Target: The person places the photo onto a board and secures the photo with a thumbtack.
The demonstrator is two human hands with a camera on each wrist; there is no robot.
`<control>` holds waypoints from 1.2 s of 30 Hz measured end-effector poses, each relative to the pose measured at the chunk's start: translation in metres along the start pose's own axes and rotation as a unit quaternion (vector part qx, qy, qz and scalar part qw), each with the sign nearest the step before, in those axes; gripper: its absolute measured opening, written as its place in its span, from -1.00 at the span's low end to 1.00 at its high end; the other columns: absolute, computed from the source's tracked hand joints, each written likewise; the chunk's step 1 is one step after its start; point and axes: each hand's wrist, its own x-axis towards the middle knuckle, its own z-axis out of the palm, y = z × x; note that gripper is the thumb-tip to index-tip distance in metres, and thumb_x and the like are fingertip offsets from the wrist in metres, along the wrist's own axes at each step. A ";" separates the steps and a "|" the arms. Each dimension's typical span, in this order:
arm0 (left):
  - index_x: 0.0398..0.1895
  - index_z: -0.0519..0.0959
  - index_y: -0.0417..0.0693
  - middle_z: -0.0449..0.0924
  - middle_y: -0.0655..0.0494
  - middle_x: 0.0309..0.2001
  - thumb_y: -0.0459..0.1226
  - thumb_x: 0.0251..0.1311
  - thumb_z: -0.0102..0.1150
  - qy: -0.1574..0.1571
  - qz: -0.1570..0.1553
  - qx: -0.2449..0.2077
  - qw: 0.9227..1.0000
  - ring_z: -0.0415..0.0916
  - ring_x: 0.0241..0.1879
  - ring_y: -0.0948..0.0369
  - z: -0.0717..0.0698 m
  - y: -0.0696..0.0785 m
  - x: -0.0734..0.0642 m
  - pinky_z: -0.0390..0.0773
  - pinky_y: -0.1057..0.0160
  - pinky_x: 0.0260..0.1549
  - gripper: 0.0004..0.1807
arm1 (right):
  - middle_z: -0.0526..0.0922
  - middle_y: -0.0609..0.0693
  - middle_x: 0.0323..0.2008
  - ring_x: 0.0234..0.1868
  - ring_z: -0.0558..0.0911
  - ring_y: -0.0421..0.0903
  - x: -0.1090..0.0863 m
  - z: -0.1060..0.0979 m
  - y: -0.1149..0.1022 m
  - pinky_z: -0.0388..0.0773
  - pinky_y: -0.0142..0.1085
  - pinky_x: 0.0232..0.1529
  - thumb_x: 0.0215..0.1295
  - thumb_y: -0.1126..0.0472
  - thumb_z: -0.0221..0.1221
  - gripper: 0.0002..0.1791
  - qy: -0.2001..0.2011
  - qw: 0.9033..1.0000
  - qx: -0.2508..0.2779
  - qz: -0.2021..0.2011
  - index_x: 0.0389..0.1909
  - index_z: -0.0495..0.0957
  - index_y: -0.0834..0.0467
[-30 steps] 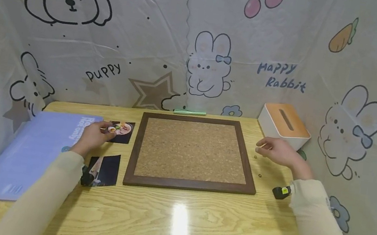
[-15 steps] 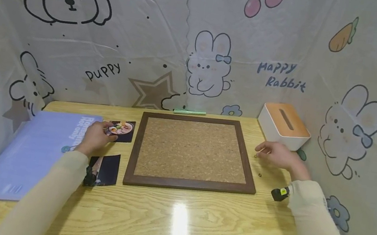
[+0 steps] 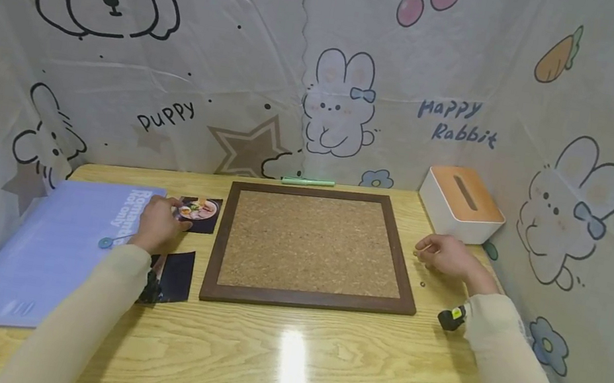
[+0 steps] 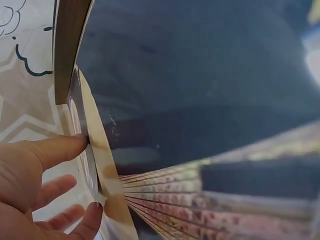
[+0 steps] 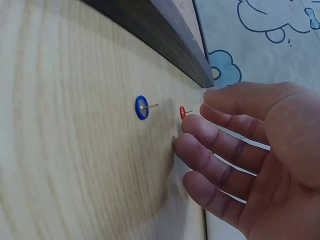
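Left grip (image 3: 159, 223): forefinger and thumb reach out fairly straight, well apart, their tips touching the small dark photo print with a round dish of food (image 3: 199, 209); other fingers loose, nothing enclosed. Print lies on the pale wood-grain counter (image 3: 221, 352), just beside the left side of the brown-framed cork board (image 3: 313, 246). Right grip (image 3: 450, 256): fingers slackly bent, slightly parted, thumb close to forefinger; I see nothing held between them. Just beyond its fingertips, a red disc-headed tack with a thin metal pin (image 5: 182, 113); whether I touch it, I cannot tell. Slightly farther off, a blue disc-headed tack with a brassy pin (image 5: 139, 108), on the counter between me and the board. Below my left wrist, nearer my body, a second, mostly black photo print (image 3: 177, 275), partly covered by a black wrist camera. Left again, a large lavender-blue folder with white lettering (image 3: 31, 255), my left forearm over part of it. Behind the board, a slim pale-green pen (image 3: 308, 182). Back right, a white box with a slotted orange top (image 3: 448, 186). Around it all, pale cartoon-printed sheeting (image 3: 236, 66).
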 end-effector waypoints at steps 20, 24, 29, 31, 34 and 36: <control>0.29 0.46 -0.33 0.48 -0.39 0.24 -0.33 0.23 0.27 -0.029 -0.023 -0.031 0.999 0.43 0.14 -0.22 -0.003 -0.002 0.005 0.46 -0.12 0.07 -0.45 | 0.73 0.08 -0.31 -0.29 0.59 -0.08 0.008 0.009 0.005 0.47 -0.25 -0.20 0.32 0.34 0.15 -0.86 0.041 0.997 -0.061 -0.020 -0.24 0.69 0.22; 0.33 0.44 -0.31 0.45 -0.41 0.26 -0.38 0.20 0.24 -0.039 -0.031 -0.067 0.997 0.42 0.18 -0.21 -0.005 -0.007 0.005 0.49 -0.04 -0.01 -0.42 | 0.74 0.05 -0.32 -0.27 0.61 -0.06 0.009 0.009 0.007 0.48 -0.20 -0.14 0.30 0.33 0.14 -0.85 0.044 0.997 -0.067 -0.018 -0.28 0.70 0.19; 0.39 0.41 -0.21 0.41 -0.39 0.31 -0.40 0.23 0.19 -0.050 -0.049 -0.123 0.990 0.39 0.28 -0.25 -0.008 -0.015 0.005 0.53 0.05 -0.05 -0.39 | 0.73 0.02 -0.36 -0.32 0.59 -0.10 0.009 0.008 0.007 0.47 -0.23 -0.18 0.30 0.33 0.12 -0.84 0.043 0.996 -0.078 -0.018 -0.30 0.69 0.18; 0.40 0.41 -0.18 0.39 -0.37 0.34 -0.39 0.24 0.18 -0.050 -0.054 -0.136 0.988 0.39 0.28 -0.24 -0.009 -0.018 0.004 0.53 0.05 -0.04 -0.39 | 0.71 0.01 -0.39 -0.37 0.57 -0.13 0.009 0.008 0.006 0.46 -0.26 -0.24 0.31 0.33 0.11 -0.84 0.042 0.996 -0.078 -0.016 -0.31 0.68 0.18; 0.40 0.40 -0.18 0.35 -0.36 0.37 -0.35 0.25 0.18 -0.047 -0.055 -0.140 0.987 0.39 0.27 -0.23 -0.013 -0.019 0.001 0.53 0.01 0.01 -0.39 | 0.69 0.01 -0.40 -0.41 0.56 -0.15 0.009 0.007 0.004 0.44 -0.30 -0.29 0.33 0.30 0.12 -0.85 0.039 0.997 -0.068 -0.011 -0.29 0.68 0.19; 0.41 0.39 -0.18 0.33 -0.34 0.39 -0.33 0.25 0.18 -0.047 -0.055 -0.141 0.987 0.40 0.26 -0.22 -0.015 -0.019 0.000 0.53 -0.05 0.07 -0.39 | 0.69 0.01 -0.41 -0.42 0.55 -0.16 0.009 0.007 0.003 0.43 -0.31 -0.31 0.34 0.27 0.14 -0.85 0.039 0.997 -0.063 -0.007 -0.28 0.67 0.20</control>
